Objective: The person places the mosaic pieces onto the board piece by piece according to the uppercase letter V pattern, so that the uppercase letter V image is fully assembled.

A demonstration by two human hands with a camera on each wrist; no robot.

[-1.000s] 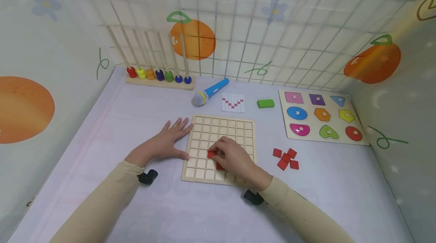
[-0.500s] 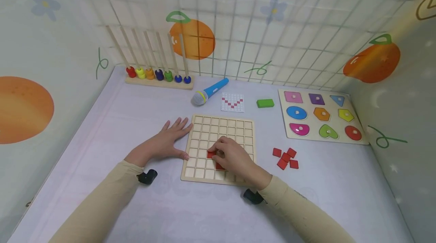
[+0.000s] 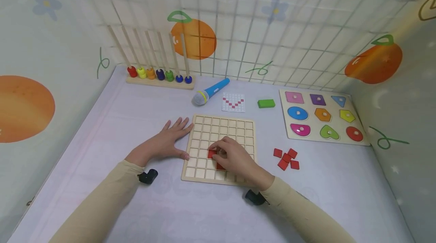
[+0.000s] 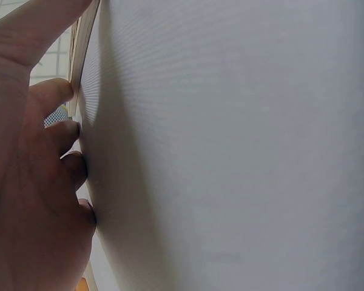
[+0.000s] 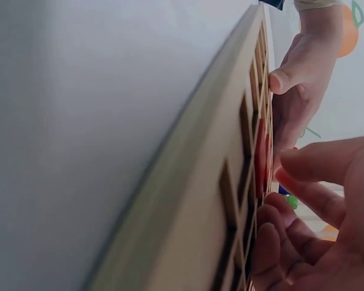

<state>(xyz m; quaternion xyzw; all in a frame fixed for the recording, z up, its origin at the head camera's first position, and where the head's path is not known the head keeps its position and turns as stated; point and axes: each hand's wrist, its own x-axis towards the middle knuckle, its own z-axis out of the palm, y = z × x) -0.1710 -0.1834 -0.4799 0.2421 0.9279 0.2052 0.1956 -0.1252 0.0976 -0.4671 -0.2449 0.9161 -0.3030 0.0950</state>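
A wooden grid board [image 3: 204, 120] lies on the table. My left hand [image 3: 163, 142] rests flat beside it with fingers spread, the thumb and fingertips at the board's left edge. In the left wrist view the left hand's fingers [image 4: 64, 136] meet the white tabletop. My right hand [image 3: 235, 158] is over the board's middle, thumb and forefinger pinching at a red square tile [image 3: 211, 154] in a cell. A second red tile [image 3: 219, 166], one row nearer, is partly hidden by that hand. In the right wrist view the thumb and forefinger tips [image 5: 291, 163] come together beside the red tiles [image 5: 261, 157].
Several loose red tiles [image 3: 286, 157] lie right of the board. Behind it are a pattern card [image 3: 233, 102], a blue toy microphone [image 3: 211, 91] and a green block [image 3: 266, 103]. A bead stacker [image 3: 160, 81] stands back left; a shape puzzle [image 3: 321, 118] lies back right.
The right hand's thumb and forefinger have shifted very slightly at the red tile, showing a little more of it. The left hand keeps its place.
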